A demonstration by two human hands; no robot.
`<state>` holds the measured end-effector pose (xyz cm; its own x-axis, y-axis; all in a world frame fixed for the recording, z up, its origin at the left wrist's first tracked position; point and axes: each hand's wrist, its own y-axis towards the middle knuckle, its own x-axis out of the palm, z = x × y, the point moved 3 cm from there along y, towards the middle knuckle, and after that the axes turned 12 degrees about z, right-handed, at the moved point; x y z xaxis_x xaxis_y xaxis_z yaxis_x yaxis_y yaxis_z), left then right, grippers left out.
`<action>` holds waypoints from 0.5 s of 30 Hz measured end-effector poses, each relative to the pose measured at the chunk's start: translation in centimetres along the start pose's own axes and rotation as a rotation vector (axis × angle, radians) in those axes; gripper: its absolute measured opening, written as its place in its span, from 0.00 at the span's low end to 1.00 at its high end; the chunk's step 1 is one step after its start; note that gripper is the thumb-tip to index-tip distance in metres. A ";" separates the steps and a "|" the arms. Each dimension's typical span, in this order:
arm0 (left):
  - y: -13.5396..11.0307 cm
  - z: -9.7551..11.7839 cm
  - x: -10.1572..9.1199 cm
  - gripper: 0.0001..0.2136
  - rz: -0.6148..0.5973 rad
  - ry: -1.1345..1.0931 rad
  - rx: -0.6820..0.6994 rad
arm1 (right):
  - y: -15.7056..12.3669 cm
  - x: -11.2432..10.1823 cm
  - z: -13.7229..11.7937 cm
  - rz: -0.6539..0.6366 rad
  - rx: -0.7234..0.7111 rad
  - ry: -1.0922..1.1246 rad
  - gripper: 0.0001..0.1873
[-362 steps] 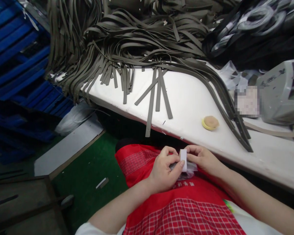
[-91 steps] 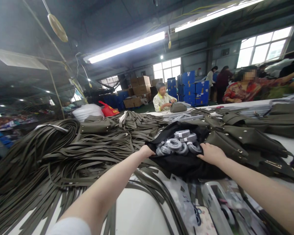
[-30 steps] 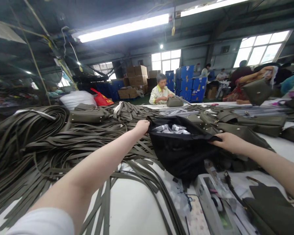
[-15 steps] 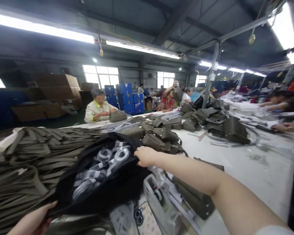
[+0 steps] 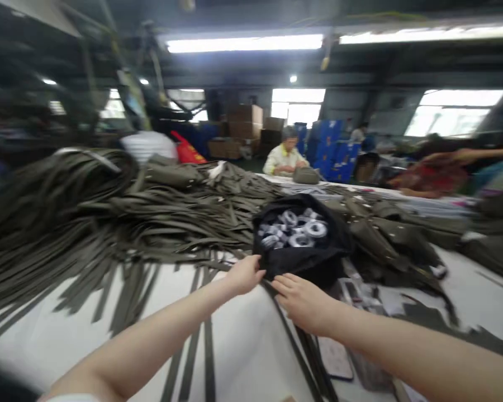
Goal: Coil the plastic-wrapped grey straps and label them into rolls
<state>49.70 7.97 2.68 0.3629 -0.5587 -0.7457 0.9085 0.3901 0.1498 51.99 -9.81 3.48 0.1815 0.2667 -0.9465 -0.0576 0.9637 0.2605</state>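
Note:
A black cloth bag (image 5: 302, 262) stands with its mouth wide, filled with coiled white-and-clear bundles (image 5: 291, 226). My left hand (image 5: 243, 274) is closed at the near left corner of the bag, its fingers pinching the dark cloth. Against the bag's near side rests my right hand (image 5: 304, 301), fingers stretched out and slightly apart, thumb hidden. Dark olive straps (image 5: 291, 340) run out from under the bag below this hand, towards me.
A large heap of olive straps (image 5: 171, 218) covers the left side of the white table (image 5: 243, 346). Olive handbags (image 5: 381, 240) lie to the right. Near my right forearm is a phone (image 5: 335, 357). Across the table a co-worker (image 5: 287, 153) handles an olive bag (image 5: 305, 175).
The view has swung left. The bag now sits farther from me. My right hand has left its far right rim and come to the near side, close to my left hand.

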 end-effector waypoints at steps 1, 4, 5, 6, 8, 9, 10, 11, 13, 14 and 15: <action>-2.0 -1.2 -0.1 0.20 0.004 -0.001 0.006 | 0.2 0.8 -0.3 0.004 -0.005 0.034 0.09; -8.9 -2.9 0.0 0.23 -0.024 0.002 0.073 | 1.3 3.2 -0.4 -0.001 -0.004 0.108 0.13; -11.1 -2.8 0.0 0.24 -0.037 0.004 0.118 | 1.9 3.9 -0.3 -0.002 0.005 0.115 0.13; -12.9 -2.7 -0.1 0.24 -0.043 0.005 0.157 | 2.4 4.6 0.1 -0.002 0.018 0.111 0.13; -15.6 -2.4 -1.0 0.24 -0.025 -0.002 0.202 | 3.5 6.0 1.3 -0.003 0.047 0.076 0.14; -16.4 -2.4 -1.8 0.24 0.002 -0.012 0.203 | 3.9 6.7 2.3 -0.007 0.069 0.043 0.15; -16.9 -2.4 -2.8 0.24 0.036 -0.023 0.207 | 4.2 7.5 3.4 -0.013 0.098 0.004 0.16; -17.2 -2.4 -4.0 0.24 0.075 -0.035 0.212 | 4.3 8.2 4.5 -0.022 0.131 -0.036 0.17; -17.4 -2.2 -6.9 0.23 0.167 -0.062 0.219 | 3.9 9.6 7.0 -0.041 0.215 -0.113 0.21; -17.4 -2.0 -8.5 0.22 0.219 -0.074 0.226 | 3.4 10.1 8.2 -0.048 0.261 -0.146 0.23; -17.6 -1.6 -10.3 0.22 0.273 -0.086 0.237 | 2.8 10.6 9.3 -0.053 0.307 -0.175 0.26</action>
<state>29.69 8.03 6.66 0.6055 -0.5205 -0.6020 0.7949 0.3584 0.4896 62.87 -4.19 -4.05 0.3429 0.1878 -0.9204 0.2494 0.9264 0.2820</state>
